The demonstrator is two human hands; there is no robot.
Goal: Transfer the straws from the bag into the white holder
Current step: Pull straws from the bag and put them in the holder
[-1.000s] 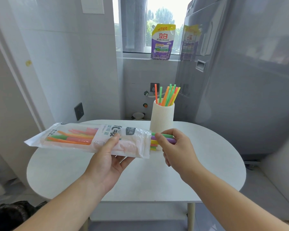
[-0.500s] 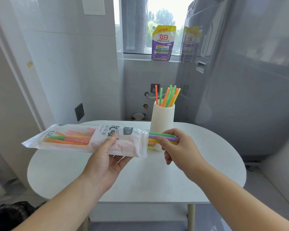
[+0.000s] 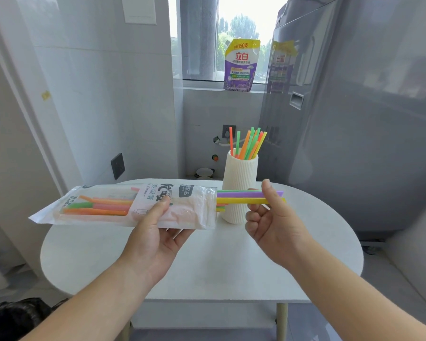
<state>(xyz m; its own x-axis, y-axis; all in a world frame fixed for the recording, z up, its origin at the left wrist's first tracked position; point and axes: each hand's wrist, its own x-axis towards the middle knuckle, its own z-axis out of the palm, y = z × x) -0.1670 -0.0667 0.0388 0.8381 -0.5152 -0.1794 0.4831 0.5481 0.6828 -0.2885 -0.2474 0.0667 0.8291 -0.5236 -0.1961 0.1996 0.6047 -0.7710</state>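
My left hand [image 3: 158,232] holds a clear plastic straw bag [image 3: 113,205] level above the table, its open end facing right. Orange, green and pink straws show inside the bag. A small bunch of green, purple and yellow straws [image 3: 241,196] sticks out of the bag's mouth, and my right hand [image 3: 272,217] pinches their free ends between thumb and fingers. Behind them stands the ribbed white holder [image 3: 239,178], upright, with several orange, green and yellow straws [image 3: 249,143] in it.
The white oval table [image 3: 207,262] carries the holder. A grey appliance [image 3: 354,119] stands close at the right. A purple detergent pouch [image 3: 240,65] rests on the window sill. White walls close in on the left, with a dark socket [image 3: 117,166].
My right hand has drawn the bunch of straws further out of the bag to the right. The left hand has kept the bag nearly still.
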